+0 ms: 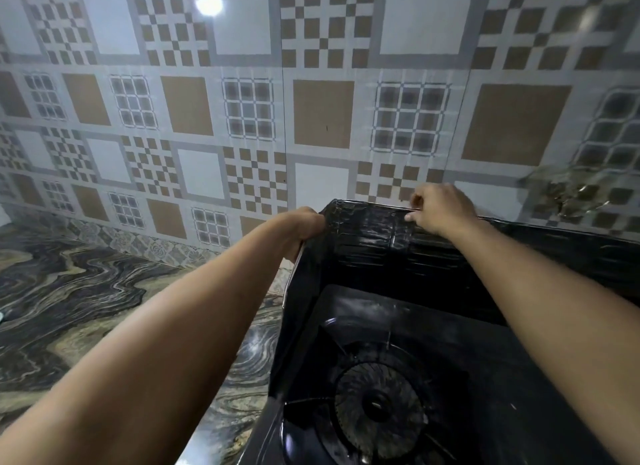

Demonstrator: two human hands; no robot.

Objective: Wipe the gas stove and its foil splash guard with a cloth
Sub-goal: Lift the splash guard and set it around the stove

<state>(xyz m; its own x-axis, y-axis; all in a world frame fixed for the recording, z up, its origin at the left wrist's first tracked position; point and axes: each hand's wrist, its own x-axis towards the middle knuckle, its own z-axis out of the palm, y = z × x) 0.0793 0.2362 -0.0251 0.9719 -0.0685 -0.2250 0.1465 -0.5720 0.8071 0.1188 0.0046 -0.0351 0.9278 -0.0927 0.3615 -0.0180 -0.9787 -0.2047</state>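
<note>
A black gas stove point(408, 322) fills the lower right, its round burner point(379, 405) under a pan support. A dark, shiny foil splash guard point(367, 239) stands around the stove's back and left side. My left hand point(303, 229) grips the guard's upper left corner from outside. My right hand point(438, 206) pinches the top edge of the back panel, fingers over the rim. No cloth shows in either hand or anywhere in view.
A marbled dark-and-tan countertop point(86, 291) stretches left of the stove. Behind it rises a wall of patterned tiles point(322, 114). A crumpled, reflective patch point(571, 191) sits on the wall at the right, above the guard.
</note>
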